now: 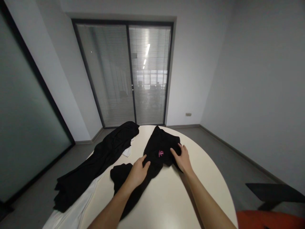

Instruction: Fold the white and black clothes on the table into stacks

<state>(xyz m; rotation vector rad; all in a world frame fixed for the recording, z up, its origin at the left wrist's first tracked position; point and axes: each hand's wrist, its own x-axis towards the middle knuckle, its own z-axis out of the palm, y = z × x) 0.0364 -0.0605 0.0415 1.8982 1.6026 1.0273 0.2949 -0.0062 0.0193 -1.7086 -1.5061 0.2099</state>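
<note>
A black garment [152, 149] with a small pink print [161, 154] lies spread and wrinkled over the round table; its exact kind is unclear. My left hand [138, 171] rests on its left part, thumb and forefinger apart, the other fingers partly hidden. At the garment's right edge is my right hand [183, 158], thumb and fingers spread on the cloth. Neither hand shows a closed grip. One dark strip of the garment runs toward me beneath my left forearm.
A second black garment [95, 165] lies along the table's left side, over white cloth [78, 200]. The pale round tabletop [166, 200] curves off at the right. Beyond its right edge are a red seat [269, 219] and a black armrest [276, 192]. Glass doors with blinds [128, 76] stand behind.
</note>
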